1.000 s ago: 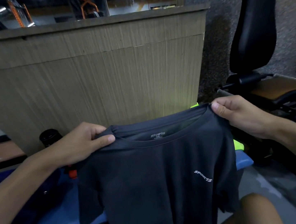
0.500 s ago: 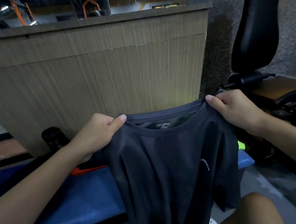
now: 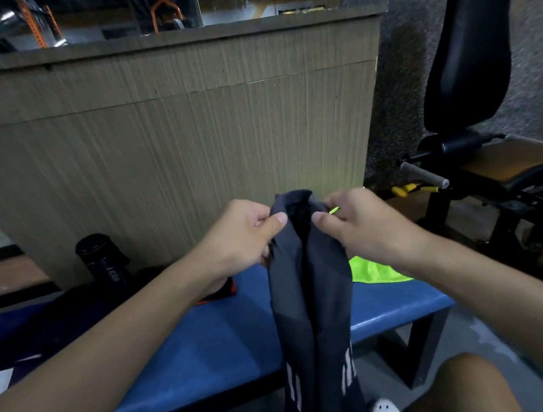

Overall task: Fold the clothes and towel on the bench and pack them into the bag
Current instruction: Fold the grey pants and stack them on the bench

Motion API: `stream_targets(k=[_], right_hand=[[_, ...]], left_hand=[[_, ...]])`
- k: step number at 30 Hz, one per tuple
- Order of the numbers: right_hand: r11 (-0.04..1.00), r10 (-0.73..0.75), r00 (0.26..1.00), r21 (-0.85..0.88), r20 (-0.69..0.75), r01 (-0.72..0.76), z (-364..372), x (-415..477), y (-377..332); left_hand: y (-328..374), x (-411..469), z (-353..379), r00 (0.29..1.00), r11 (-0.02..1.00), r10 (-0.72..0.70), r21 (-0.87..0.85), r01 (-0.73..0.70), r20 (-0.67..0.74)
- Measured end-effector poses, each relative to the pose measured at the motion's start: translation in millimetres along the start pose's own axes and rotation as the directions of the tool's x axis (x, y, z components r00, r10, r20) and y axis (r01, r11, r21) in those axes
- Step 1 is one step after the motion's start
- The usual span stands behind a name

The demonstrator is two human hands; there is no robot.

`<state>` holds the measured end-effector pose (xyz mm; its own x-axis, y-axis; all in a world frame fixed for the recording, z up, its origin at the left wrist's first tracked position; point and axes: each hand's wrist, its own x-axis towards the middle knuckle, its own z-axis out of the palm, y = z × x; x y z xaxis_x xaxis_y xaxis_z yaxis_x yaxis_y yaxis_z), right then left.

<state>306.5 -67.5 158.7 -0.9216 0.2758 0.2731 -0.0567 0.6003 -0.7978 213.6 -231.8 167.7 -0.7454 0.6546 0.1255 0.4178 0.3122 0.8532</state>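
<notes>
A dark grey T-shirt (image 3: 310,290) hangs folded lengthwise in front of the blue bench (image 3: 212,345), its lower end dropping past the bench edge. My left hand (image 3: 242,233) pinches one shoulder of the shirt and my right hand (image 3: 362,225) pinches the other, the two hands almost touching above the bench. A neon yellow-green garment (image 3: 375,270) lies on the bench behind my right wrist. A dark blue bag (image 3: 15,340) sits at the bench's left end, partly hidden by my left forearm.
A black bottle (image 3: 102,259) stands at the back left against a wooden partition (image 3: 165,143). A small orange and black item (image 3: 221,293) lies under my left wrist. A black gym machine with a padded seat (image 3: 513,167) stands to the right. My knee (image 3: 467,391) shows at the bottom right.
My hands have come together from wide apart, bringing the shirt's two shoulders side by side, so the spread shirt now hangs as a narrow folded strip. The yellow-green garment is now uncovered.
</notes>
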Motion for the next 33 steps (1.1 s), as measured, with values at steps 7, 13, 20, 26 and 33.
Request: stream_targets(k=[7,13,20,26,33], right_hand=[[0.979,-0.140,0.990,-0.149,-0.014,0.137,15.6,-3.1,-11.6],[0.994,-0.081,0.961,0.095,0.266,0.057,16.5,-10.4,-19.4],[0.903,-0.032,0.902,0.398,0.431,-0.158,6.9,-14.2,-14.5],[0.988,-0.113,0.991,0.116,0.069,0.105,-5.6,2.8,-2.3],[0.967,-0.144,0.893,-0.131,0.427,0.219,-16.0,8.7,-13.1]], left_hand=[[-1.2,-2.0,1.9,0.995,0.993,0.099,0.065,-0.100,0.014],[-2.3,-8.5,-3.1,0.994,0.995,0.104,-0.014,-0.104,0.038],[-9.0,-11.5,-8.6,0.991,0.991,0.126,-0.049,-0.128,-0.038],[-10.4,-17.0,-16.9,0.968,0.980,0.198,-0.043,-0.193,0.154],[-12.1,-17.7,-18.9,0.925,0.958,0.285,-0.054,-0.280,0.250]])
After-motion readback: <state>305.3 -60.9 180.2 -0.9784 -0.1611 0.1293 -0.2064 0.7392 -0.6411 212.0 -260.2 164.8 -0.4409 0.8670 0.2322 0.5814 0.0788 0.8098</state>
